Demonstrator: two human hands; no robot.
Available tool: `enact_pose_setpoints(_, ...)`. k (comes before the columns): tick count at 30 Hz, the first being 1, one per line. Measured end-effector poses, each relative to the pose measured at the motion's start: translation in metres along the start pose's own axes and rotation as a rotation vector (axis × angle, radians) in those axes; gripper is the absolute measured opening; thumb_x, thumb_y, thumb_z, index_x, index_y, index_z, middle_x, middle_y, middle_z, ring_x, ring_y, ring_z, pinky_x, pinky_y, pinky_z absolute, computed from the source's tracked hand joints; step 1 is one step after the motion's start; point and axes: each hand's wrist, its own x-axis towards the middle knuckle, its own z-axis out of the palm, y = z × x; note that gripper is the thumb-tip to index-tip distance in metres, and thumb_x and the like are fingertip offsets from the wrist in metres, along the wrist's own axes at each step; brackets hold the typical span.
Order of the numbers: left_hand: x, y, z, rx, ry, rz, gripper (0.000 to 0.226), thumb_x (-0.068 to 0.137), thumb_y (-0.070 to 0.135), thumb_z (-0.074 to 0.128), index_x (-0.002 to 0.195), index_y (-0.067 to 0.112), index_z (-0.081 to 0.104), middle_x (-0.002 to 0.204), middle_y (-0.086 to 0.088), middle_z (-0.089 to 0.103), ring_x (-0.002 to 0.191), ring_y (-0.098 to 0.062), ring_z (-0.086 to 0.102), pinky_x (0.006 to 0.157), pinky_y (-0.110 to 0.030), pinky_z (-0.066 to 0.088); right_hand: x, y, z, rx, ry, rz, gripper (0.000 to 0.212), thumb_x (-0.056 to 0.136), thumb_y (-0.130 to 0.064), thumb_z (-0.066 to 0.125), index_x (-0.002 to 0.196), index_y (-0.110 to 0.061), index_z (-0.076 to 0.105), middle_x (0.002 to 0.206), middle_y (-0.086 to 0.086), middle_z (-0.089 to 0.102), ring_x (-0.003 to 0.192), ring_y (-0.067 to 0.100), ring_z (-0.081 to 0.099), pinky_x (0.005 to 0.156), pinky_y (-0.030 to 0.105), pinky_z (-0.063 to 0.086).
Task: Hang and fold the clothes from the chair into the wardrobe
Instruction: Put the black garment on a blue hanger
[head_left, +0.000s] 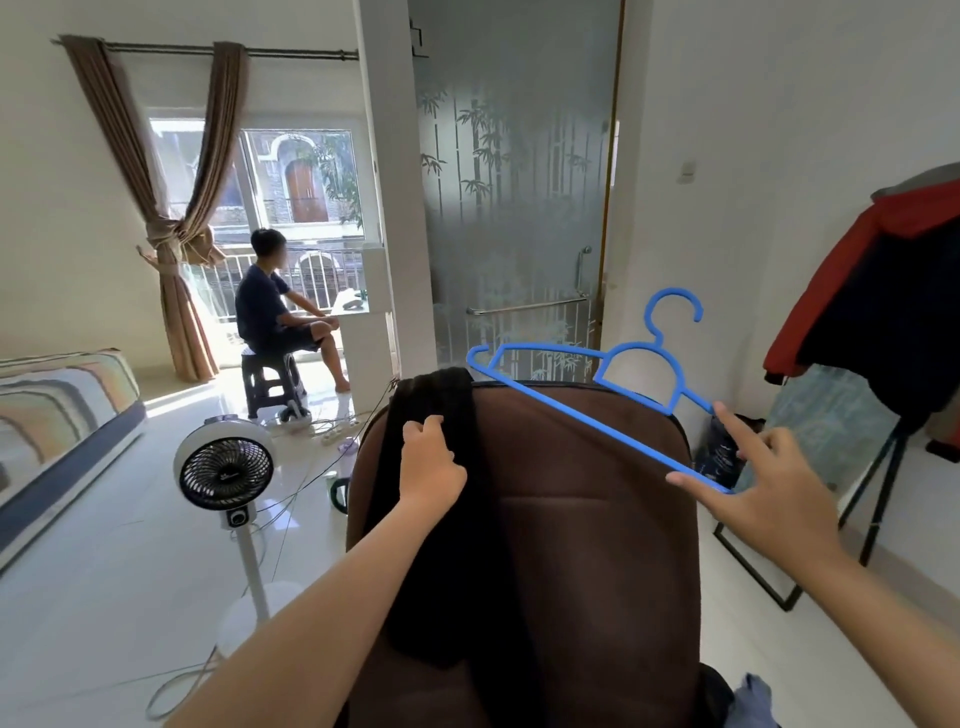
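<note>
Black cloth (441, 499), draped over the brown chair back (587, 525) at frame centre, is gripped by the left hand (431, 457). A blue hanger (597, 400) is pinched at its end between the right hand's (769, 493) spread fingers (691, 483); held so far out, it could be levered loose.

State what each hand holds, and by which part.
Left hand grips the black garment near its top fold over the chair back. Right hand pinches the blue hanger by its end.

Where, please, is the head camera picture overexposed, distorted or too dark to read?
Head view: the window and sunlit floor blow out; wide-angle bending bows the bed and wall edges; the black garment on the chair shows no fold detail.
</note>
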Motion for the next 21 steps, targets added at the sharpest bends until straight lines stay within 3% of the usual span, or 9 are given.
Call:
enact_pose_setpoints(3,-0.019,-0.010,-0.008,0.040,-0.053,0.028,0.057,0.079,-0.006,0.058,0.132,0.006,0.043,0.115,-0.009,0.042,0.083,-0.013,0.049,0.079,-0.020,0.041,-0.004,-0.004,0.010,0.020,-0.033,0.022,0.099,0.057,-0.087,0.048,0.139,-0.029,0.048,0.084,-0.001,0.040,0.058,0.015,0.046,0.044,0.027,0.045)
enact_pose_setpoints(7,-0.058,-0.029,-0.011,0.081,-0.167,0.034,0.057,0.078,-0.005,0.055,0.132,0.006,0.041,0.117,-0.007,0.042,0.088,-0.013,0.048,0.082,-0.021,0.043,-0.012,-0.017,0.022,0.031,-0.058,0.003,0.096,0.057,-0.086,0.049,0.136,-0.032,0.050,0.083,-0.004,0.037,0.057,0.015,0.046,0.044,0.032,0.049)
enact_pose_setpoints(12,-0.092,-0.048,-0.010,0.127,-0.333,0.027,0.059,0.077,-0.004,0.054,0.134,0.006,0.039,0.113,-0.005,0.042,0.083,-0.013,0.050,0.079,-0.021,0.047,-0.025,-0.035,0.027,-0.001,-0.093,-0.059,0.093,0.059,-0.077,0.059,0.136,-0.026,0.052,0.083,-0.003,0.036,0.056,0.014,0.043,0.041,0.023,0.039)
enact_pose_setpoints(18,-0.103,-0.063,-0.005,0.208,-0.512,0.057,0.054,0.083,0.005,0.056,0.134,0.009,0.039,0.118,-0.007,0.047,0.106,-0.020,0.052,0.093,-0.027,0.046,-0.033,-0.039,0.032,-0.011,-0.083,-0.034,0.093,0.059,-0.074,0.062,0.138,-0.025,0.051,0.082,-0.001,0.039,0.056,0.015,0.044,0.043,0.019,0.032)
enact_pose_setpoints(21,-0.106,-0.065,-0.003,0.188,-0.610,0.067,0.051,0.085,0.007,0.059,0.132,0.013,0.041,0.114,-0.006,0.050,0.105,-0.021,0.054,0.092,-0.029,0.047,-0.035,-0.041,0.033,-0.021,-0.074,-0.013,0.094,0.059,-0.073,0.063,0.138,-0.025,0.051,0.083,0.000,0.040,0.056,0.015,0.045,0.042,0.018,0.031)
